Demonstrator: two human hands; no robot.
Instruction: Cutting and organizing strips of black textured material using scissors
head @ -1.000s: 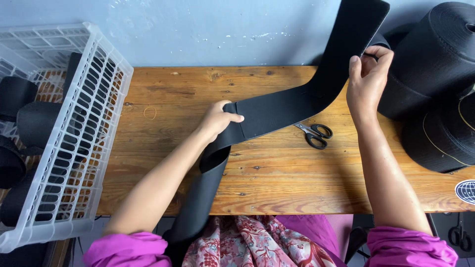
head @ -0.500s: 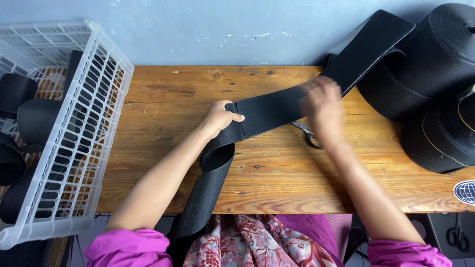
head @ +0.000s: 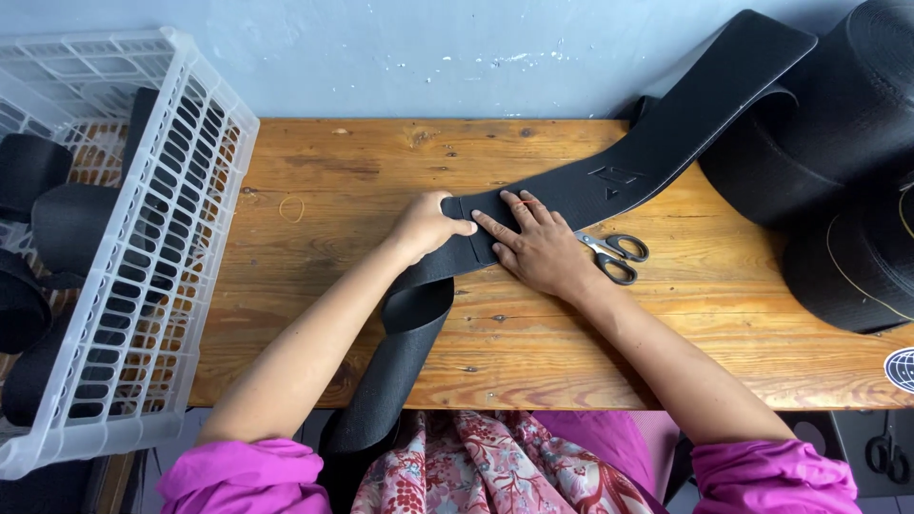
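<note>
Wide black strap [head: 609, 186] laid diagonally across wooden table [head: 381, 181], running from big black roll [head: 838, 105] at table's far right corner down to near edge, then dropping off toward lap. Folded over mid-table; small loop bulging just below the fold, nearer the table's front edge.

Left hand [head: 428, 227] curled on the fold, thumb on top, pinching strap edge against table centre. Right hand [head: 538, 246] flat and spread, fingers [head: 505, 228] pressing strap down just right of the left hand, fingertips nearly touching left thumb. Grasping nothing, palm down only.

Scissors [head: 614, 255] with black handles flat on table, just right of right hand, partly tucked under strap edge, blades pointing toward the hand.

Second black roll [head: 857, 257] at table's right edge, below the first roll, overhanging the wood.

White plastic crate [head: 162, 276] off table's left edge, tilted against it, dark rolled pieces [head: 57, 219] inside.

Blue-grey wall [head: 428, 57] behind table's far edge. Magenta sleeves [head: 238, 476] and floral cloth [head: 476, 471] at table's near edge.
</note>
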